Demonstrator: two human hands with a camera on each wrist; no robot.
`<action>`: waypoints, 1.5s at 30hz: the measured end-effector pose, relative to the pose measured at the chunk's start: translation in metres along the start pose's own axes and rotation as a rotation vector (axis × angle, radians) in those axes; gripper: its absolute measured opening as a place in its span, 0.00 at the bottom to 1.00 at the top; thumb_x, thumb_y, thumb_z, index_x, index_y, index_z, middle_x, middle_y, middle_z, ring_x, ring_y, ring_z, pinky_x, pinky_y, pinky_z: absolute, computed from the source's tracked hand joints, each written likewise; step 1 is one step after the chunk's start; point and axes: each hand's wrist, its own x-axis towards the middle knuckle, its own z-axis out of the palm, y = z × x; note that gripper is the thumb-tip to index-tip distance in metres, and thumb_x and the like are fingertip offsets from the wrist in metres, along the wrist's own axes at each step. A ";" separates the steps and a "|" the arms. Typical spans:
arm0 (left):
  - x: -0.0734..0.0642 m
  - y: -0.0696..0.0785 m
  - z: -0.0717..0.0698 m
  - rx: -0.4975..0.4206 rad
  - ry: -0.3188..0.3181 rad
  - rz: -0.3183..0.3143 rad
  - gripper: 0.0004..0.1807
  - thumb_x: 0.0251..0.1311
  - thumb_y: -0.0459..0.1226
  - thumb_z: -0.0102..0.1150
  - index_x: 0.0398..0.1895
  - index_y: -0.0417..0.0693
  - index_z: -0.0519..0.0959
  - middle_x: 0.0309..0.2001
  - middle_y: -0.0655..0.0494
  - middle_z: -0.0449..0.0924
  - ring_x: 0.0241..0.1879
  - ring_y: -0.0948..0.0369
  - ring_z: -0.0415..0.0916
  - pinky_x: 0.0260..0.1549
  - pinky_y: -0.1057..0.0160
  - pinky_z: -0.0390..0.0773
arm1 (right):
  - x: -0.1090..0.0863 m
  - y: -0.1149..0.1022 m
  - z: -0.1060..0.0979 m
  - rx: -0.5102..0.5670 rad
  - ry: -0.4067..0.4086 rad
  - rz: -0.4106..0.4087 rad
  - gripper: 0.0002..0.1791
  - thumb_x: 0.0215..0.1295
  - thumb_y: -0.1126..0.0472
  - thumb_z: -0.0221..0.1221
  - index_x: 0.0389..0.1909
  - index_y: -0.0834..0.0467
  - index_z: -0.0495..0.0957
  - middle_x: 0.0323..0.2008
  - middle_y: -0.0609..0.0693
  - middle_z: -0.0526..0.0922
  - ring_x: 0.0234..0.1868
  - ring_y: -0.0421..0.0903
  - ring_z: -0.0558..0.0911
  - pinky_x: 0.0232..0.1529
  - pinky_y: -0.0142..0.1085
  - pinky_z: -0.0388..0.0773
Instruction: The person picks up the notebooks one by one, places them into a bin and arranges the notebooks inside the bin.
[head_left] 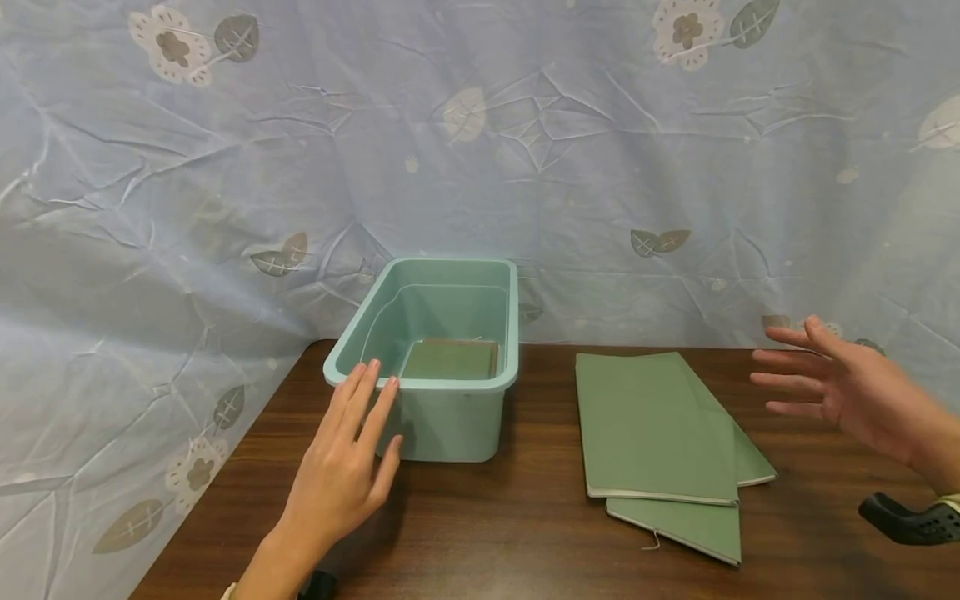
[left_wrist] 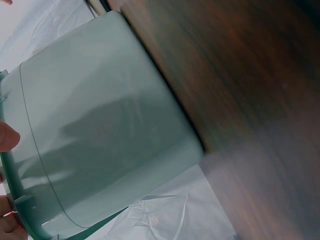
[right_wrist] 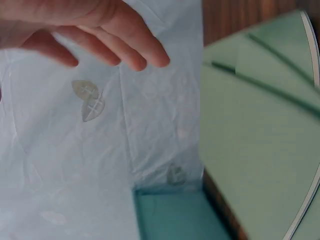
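A pale green plastic bin (head_left: 450, 425) stands on the table, with a green notebook (head_left: 450, 360) lying on its floor. My left hand (head_left: 333, 479) is at the bin's near left corner, fingers extended and fingertips right at the rim; the left wrist view shows the bin's outer wall (left_wrist: 105, 115) close up. To the right lies a fanned pile of green notebooks, the top notebook (head_left: 656, 433) covering much of the lower notebook (head_left: 690, 525). My right hand (head_left: 862, 383) is raised right of the pile, fingers spread and holding nothing. In the right wrist view it hovers beside the notebook covers (right_wrist: 255, 145).
The dark wooden table (head_left: 525, 533) ends at the back and left against a hanging pale sheet (head_left: 450, 167) with flower and leaf prints. A thin ribbon (head_left: 652, 540) sticks out from the lower notebook. A black strap (head_left: 907, 518) is on the right wrist.
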 end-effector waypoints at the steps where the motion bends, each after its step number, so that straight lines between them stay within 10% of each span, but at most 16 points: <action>1: 0.000 0.000 0.000 0.000 0.001 -0.002 0.30 0.71 0.44 0.42 0.71 0.35 0.65 0.75 0.37 0.57 0.74 0.40 0.56 0.75 0.47 0.55 | 0.000 0.001 -0.003 0.116 -0.046 0.021 0.27 0.81 0.47 0.25 0.75 0.45 0.53 0.62 0.38 0.78 0.59 0.41 0.81 0.56 0.45 0.82; 5: -0.001 0.000 0.000 0.004 0.006 -0.008 0.31 0.70 0.44 0.43 0.71 0.36 0.65 0.74 0.37 0.57 0.74 0.40 0.56 0.75 0.48 0.55 | -0.002 0.002 -0.009 0.425 -0.176 0.104 0.29 0.80 0.43 0.24 0.78 0.42 0.39 0.62 0.50 0.79 0.63 0.52 0.79 0.64 0.54 0.74; 12: -0.002 0.000 0.001 0.002 0.003 -0.015 0.31 0.71 0.44 0.43 0.71 0.36 0.65 0.75 0.38 0.57 0.74 0.40 0.56 0.75 0.47 0.55 | -0.003 0.014 -0.010 0.651 -0.260 0.201 0.36 0.78 0.39 0.24 0.61 0.51 0.76 0.61 0.56 0.79 0.64 0.58 0.77 0.68 0.58 0.67; 18: -0.003 0.000 0.000 -0.003 -0.012 -0.022 0.31 0.71 0.45 0.42 0.72 0.36 0.64 0.75 0.37 0.56 0.74 0.40 0.55 0.75 0.46 0.54 | -0.003 0.036 -0.003 0.497 -0.145 0.377 0.34 0.76 0.35 0.28 0.58 0.49 0.76 0.56 0.51 0.82 0.60 0.52 0.81 0.67 0.58 0.70; 22: -0.002 0.000 0.000 -0.005 -0.004 -0.013 0.31 0.71 0.44 0.42 0.72 0.36 0.64 0.75 0.37 0.56 0.74 0.40 0.55 0.74 0.46 0.55 | -0.005 0.053 0.005 0.342 -0.050 0.472 0.43 0.75 0.33 0.30 0.76 0.62 0.49 0.55 0.51 0.81 0.59 0.55 0.81 0.65 0.60 0.71; 27: -0.001 0.000 0.001 0.000 -0.005 -0.012 0.31 0.71 0.44 0.42 0.72 0.36 0.64 0.75 0.38 0.56 0.74 0.40 0.56 0.74 0.46 0.55 | -0.008 0.069 0.013 0.261 -0.017 0.524 0.53 0.74 0.31 0.30 0.74 0.72 0.24 0.57 0.55 0.78 0.60 0.58 0.79 0.65 0.60 0.71; 41: -0.001 0.000 0.002 0.000 0.010 -0.006 0.30 0.70 0.44 0.43 0.71 0.36 0.65 0.74 0.37 0.58 0.74 0.40 0.56 0.75 0.47 0.55 | -0.014 0.088 0.020 0.302 0.026 0.553 0.55 0.74 0.32 0.32 0.73 0.75 0.25 0.53 0.54 0.78 0.57 0.64 0.80 0.63 0.59 0.73; 45: -0.001 0.000 0.001 0.005 -0.005 -0.010 0.31 0.70 0.44 0.43 0.71 0.36 0.65 0.75 0.38 0.57 0.74 0.40 0.56 0.75 0.47 0.55 | -0.012 0.089 0.024 0.278 0.066 0.572 0.56 0.73 0.30 0.32 0.74 0.74 0.26 0.61 0.73 0.69 0.57 0.64 0.80 0.63 0.59 0.73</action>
